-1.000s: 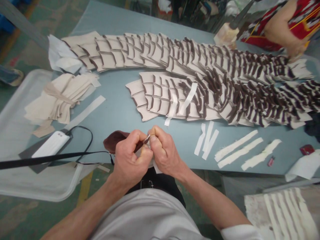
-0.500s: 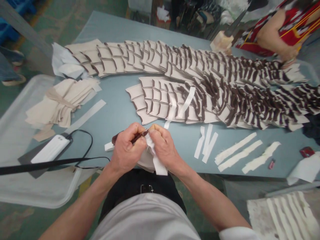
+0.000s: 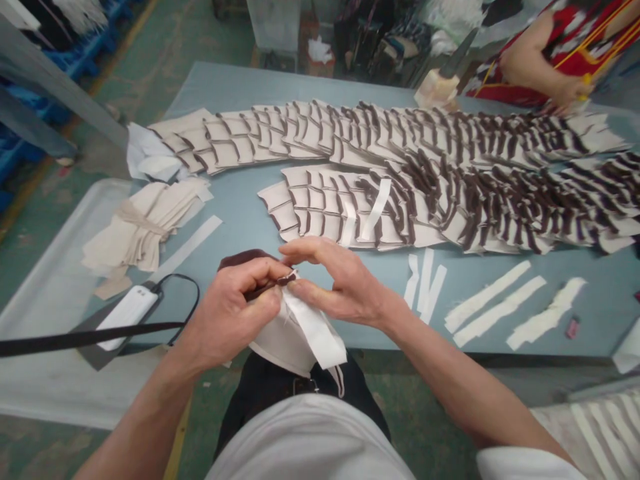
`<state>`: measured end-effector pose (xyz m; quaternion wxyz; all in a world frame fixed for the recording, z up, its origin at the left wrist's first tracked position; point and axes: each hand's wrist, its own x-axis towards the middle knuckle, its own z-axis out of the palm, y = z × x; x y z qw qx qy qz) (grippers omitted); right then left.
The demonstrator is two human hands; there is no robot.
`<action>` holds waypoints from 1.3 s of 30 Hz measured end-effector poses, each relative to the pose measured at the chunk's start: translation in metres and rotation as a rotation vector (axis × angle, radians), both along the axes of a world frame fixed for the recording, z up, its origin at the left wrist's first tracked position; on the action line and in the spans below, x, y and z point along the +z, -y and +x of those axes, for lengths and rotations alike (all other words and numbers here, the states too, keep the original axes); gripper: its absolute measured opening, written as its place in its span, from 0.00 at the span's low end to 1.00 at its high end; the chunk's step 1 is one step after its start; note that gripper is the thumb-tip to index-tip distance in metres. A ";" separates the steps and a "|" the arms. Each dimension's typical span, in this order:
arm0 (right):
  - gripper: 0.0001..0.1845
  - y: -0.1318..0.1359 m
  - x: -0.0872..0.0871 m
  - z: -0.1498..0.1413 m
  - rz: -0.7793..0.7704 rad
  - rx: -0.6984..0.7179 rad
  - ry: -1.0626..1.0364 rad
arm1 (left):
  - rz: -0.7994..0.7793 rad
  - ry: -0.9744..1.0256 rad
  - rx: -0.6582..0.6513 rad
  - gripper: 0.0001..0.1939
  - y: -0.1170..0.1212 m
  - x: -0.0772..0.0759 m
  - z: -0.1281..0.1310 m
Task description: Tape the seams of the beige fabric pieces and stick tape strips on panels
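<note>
My left hand [image 3: 237, 303] pinches the edge of a brown and off-white fabric piece [image 3: 283, 343] between thumb and forefinger. Its brown part [image 3: 245, 257] shows above the knuckles, and the pale part hangs below. A white fabric strip [image 3: 317, 330] trails down from the pinched edge. Beside it is my right hand [image 3: 340, 280], thumb and forefinger spread apart. The right thumb tip touches the strip's upper end at the edge. My right hand's other fingers are mostly hidden.
Long overlapping rows of pale, brown-edged fabric pieces [image 3: 310, 210] cover the table's back. Loose strips [image 3: 425, 287] lie at right, a tied cloth bundle [image 3: 143, 223] and a white device with a cable [image 3: 127, 317] at left. A co-worker's hand [image 3: 570, 93] is at the far right.
My right thumb and forefinger have parted from their earlier pinch at the fabric edge. The white strip now hangs in fuller view. The co-worker's hand shifted, and the camera view tilted upward.
</note>
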<state>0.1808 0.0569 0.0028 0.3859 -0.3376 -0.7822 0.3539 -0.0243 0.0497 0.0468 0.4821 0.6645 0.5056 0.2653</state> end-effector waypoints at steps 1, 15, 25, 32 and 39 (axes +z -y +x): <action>0.14 -0.003 0.002 0.001 0.025 0.027 0.018 | -0.007 0.006 -0.005 0.10 0.000 0.000 -0.001; 0.18 -0.002 0.029 0.008 -0.228 0.171 0.207 | -0.121 0.064 0.002 0.06 0.010 -0.001 -0.002; 0.07 0.012 0.032 0.005 -0.447 0.089 0.135 | -0.092 0.122 0.001 0.05 0.016 -0.008 -0.002; 0.09 0.026 0.025 0.002 -0.610 0.078 -0.026 | -0.010 0.265 0.014 0.04 0.026 -0.026 -0.003; 0.10 0.035 0.025 -0.006 -0.675 0.038 -0.152 | 0.082 0.362 0.011 0.07 0.031 -0.031 -0.004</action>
